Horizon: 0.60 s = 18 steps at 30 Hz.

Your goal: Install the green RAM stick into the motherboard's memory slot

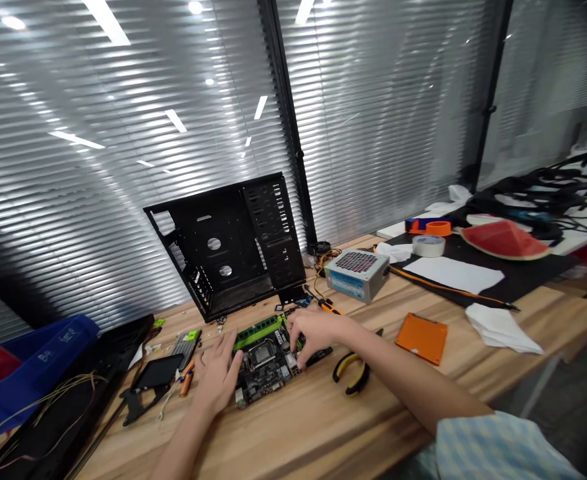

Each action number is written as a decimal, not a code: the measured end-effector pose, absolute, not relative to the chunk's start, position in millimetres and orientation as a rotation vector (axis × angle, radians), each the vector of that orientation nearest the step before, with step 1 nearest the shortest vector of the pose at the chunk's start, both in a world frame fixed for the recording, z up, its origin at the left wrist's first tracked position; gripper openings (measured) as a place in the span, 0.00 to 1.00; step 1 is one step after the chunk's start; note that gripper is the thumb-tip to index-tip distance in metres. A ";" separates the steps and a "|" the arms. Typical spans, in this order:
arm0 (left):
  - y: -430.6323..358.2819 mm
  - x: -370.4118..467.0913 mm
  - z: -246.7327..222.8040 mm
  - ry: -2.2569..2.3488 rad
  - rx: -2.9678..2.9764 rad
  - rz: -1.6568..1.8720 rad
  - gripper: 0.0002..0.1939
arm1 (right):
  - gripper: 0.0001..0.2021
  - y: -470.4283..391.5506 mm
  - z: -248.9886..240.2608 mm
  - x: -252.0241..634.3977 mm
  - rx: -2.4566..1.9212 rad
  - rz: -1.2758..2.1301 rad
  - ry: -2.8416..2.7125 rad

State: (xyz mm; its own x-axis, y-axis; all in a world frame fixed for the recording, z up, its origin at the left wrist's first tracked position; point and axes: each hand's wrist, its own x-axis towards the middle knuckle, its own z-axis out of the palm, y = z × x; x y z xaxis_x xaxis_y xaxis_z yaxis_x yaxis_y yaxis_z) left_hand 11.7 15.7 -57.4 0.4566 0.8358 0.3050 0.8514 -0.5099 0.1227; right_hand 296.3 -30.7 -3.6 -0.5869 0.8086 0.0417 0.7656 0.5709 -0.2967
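A motherboard (pixel 268 370) lies flat on the wooden table in front of me, with a green memory module (pixel 259 331) along its far side. At its left edge, my left hand (pixel 217 373) rests with fingers stretched out. My right hand (pixel 316 330) reaches over the board's right end. Its thumb and fingers are bent together there, and whatever they hold is too small or hidden to make out. Yellow-and-black pliers (pixel 352 373) lie partly under my right forearm. Just beyond the right hand is an orange-and-black screwdriver (pixel 329 307).
An open black computer case (pixel 230 247) stands behind the board, beside a power supply (pixel 357 273). An orange square plate (pixel 422 338) lies to the right. On the left are a blue bin (pixel 48 363), a black panel and small parts. Tape (pixel 429 246) sits on a black mat.
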 end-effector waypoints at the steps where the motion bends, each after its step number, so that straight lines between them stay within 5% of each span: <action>1: 15.3 11.7 -57.0 -1.522 -2.641 -0.518 0.27 | 0.18 -30.6 -3.4 296.4 -1.338 0.364 -2.633; 18: 14.2 8.2 -54.9 -1.416 -2.666 -0.470 0.32 | 0.21 -25.0 -13.2 298.7 -1.288 0.332 -2.650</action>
State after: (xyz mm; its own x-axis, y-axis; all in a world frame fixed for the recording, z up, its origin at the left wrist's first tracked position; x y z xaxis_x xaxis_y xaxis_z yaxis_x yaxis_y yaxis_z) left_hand 8.2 14.2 -54.9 0.5238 0.7941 0.3082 0.8208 -0.5673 0.0666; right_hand 298.7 -25.0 -13.2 -0.6101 0.7900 0.0610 0.7506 0.6009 -0.2749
